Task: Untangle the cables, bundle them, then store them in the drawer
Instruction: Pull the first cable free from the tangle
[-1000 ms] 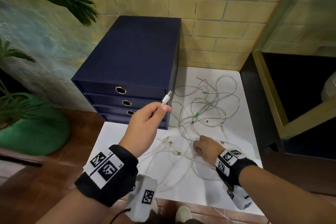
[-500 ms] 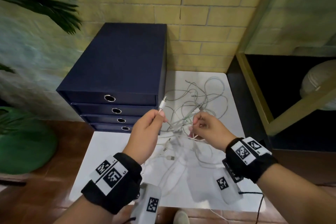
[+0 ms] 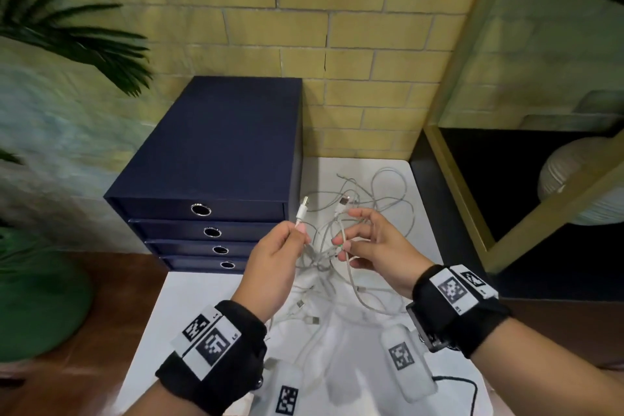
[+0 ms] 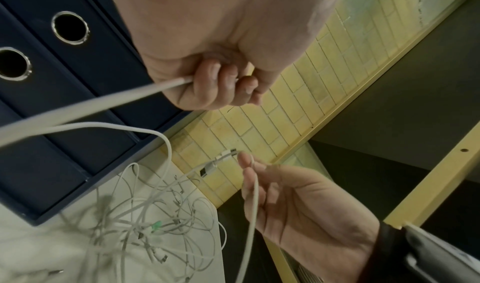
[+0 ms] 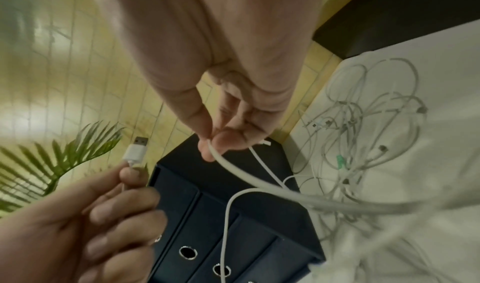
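Observation:
A tangle of white cables [image 3: 364, 209] lies on the white table [image 3: 216, 294], to the right of a navy drawer unit [image 3: 219, 159] whose drawers are all closed. My left hand [image 3: 297, 233] is raised in front of the drawers and pinches one white cable just below its USB plug [image 3: 301, 209], which points up. My right hand [image 3: 344, 236] is close beside it and pinches another stretch of white cable [image 5: 233, 170] between thumb and forefinger. Loops hang from both hands down to the tangle [image 4: 145, 226]. A green tie [image 5: 339, 161] sits among the strands.
A yellow brick wall [image 3: 337, 27] rises behind the table. A dark cabinet with a yellow frame [image 3: 452, 186] borders the table's right edge, with a pale round object [image 3: 574, 182] inside. A green plant pot [image 3: 37, 307] and palm leaves [image 3: 77, 34] stand at the left above a wooden floor.
My right hand left the table, took a cable and rose beside my left hand. The left hand kept the USB plug end. The tangle's near part lifted with the hands.

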{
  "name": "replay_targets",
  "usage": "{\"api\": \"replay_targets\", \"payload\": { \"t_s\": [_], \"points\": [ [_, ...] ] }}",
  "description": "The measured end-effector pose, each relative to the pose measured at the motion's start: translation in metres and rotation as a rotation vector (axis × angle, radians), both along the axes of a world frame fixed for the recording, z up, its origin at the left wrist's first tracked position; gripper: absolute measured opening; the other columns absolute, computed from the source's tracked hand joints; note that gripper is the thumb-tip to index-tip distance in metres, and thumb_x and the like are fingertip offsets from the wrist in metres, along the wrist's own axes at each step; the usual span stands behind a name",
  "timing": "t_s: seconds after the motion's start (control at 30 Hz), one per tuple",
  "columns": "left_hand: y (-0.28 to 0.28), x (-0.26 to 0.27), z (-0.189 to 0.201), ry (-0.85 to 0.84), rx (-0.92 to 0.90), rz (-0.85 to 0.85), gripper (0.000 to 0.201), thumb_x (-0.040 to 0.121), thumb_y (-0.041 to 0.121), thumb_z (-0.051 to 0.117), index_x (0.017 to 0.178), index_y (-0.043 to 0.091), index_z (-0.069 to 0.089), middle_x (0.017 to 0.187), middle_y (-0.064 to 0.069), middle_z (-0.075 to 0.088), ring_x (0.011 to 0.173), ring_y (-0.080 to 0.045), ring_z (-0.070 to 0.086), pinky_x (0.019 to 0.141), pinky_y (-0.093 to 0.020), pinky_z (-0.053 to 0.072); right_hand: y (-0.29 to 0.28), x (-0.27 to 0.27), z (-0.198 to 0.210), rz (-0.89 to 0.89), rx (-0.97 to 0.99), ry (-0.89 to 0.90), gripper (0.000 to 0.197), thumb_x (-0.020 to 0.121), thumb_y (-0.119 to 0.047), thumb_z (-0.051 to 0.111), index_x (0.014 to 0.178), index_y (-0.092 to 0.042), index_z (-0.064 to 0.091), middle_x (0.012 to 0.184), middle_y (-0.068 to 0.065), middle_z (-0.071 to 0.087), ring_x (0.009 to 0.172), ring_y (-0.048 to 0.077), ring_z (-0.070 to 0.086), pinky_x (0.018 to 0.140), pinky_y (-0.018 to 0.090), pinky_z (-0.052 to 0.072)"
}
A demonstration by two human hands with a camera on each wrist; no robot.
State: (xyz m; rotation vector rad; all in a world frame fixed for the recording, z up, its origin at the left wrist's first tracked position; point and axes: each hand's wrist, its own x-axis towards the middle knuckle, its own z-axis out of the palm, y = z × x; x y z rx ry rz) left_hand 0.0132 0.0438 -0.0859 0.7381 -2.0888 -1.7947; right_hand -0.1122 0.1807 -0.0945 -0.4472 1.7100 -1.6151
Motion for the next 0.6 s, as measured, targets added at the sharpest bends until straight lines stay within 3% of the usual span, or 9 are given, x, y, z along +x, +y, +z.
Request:
{"api": "replay_targets", "payload": {
  "t_s": [0.13, 0.27, 0.4, 0.5, 0.6],
  "points": [
    [0.001, -0.001, 0.004, 0.009, 0.030, 0.001, 0.029, 0.099, 0.030, 0.045, 0.080, 0.010, 0.055, 0.044, 0.019, 0.043, 0.043, 0.003, 0.040, 0.049, -0.017, 0.032, -0.003, -0.002, 0.012, 0.059, 0.038, 0.112, 0.058, 0.084, 0.012, 0.044, 0.129, -0.025, 0.039, 0.109, -0.002, 0.065, 0.064, 0.013, 0.059, 0.056, 0.021, 0.042],
    [-0.003, -0.002, -0.001, -0.010, -0.012, 0.016, 0.030, 0.097, 0.035, 0.046, 0.081, 0.012, 0.057, 0.047, 0.019, 0.042, 0.046, -0.002, 0.037, 0.053, -0.027, 0.028, -0.001, -0.007, 0.017, 0.097, 0.006, 0.168, 0.065, 0.084, 0.014, 0.045, 0.133, -0.028, 0.040, 0.128, -0.011, 0.055, 0.067, 0.016, 0.059, 0.056, 0.021, 0.044],
    [-0.005, -0.005, -0.001, -0.008, 0.016, 0.030, 0.029, 0.097, 0.034, 0.047, 0.078, 0.015, 0.057, 0.047, 0.019, 0.044, 0.045, 0.000, 0.040, 0.051, -0.024, 0.029, -0.002, -0.013, 0.022, 0.046, -0.061, 0.176, 0.043, 0.087, 0.006, 0.054, 0.122, -0.021, 0.053, 0.122, -0.007, 0.061, 0.077, 0.015, 0.065, 0.064, 0.022, 0.049],
    [-0.005, -0.007, 0.000, -0.007, 0.026, 0.030, 0.029, 0.098, 0.032, 0.046, 0.077, 0.017, 0.058, 0.046, 0.018, 0.043, 0.044, 0.000, 0.038, 0.050, -0.022, 0.029, -0.006, -0.018, 0.024, -0.072, -0.113, 0.171, 0.017, 0.089, -0.001, 0.057, 0.100, -0.013, 0.061, 0.100, 0.008, 0.066, 0.071, 0.012, 0.063, 0.064, 0.022, 0.051],
    [-0.006, -0.009, 0.000, -0.010, 0.030, 0.037, 0.028, 0.097, 0.034, 0.046, 0.077, 0.019, 0.059, 0.049, 0.017, 0.041, 0.048, -0.003, 0.036, 0.052, -0.025, 0.028, -0.007, -0.019, 0.021, -0.052, -0.083, 0.166, 0.023, 0.090, 0.005, 0.052, 0.101, -0.015, 0.059, 0.099, 0.009, 0.061, 0.061, 0.010, 0.057, 0.059, 0.021, 0.051]
  ]
}}
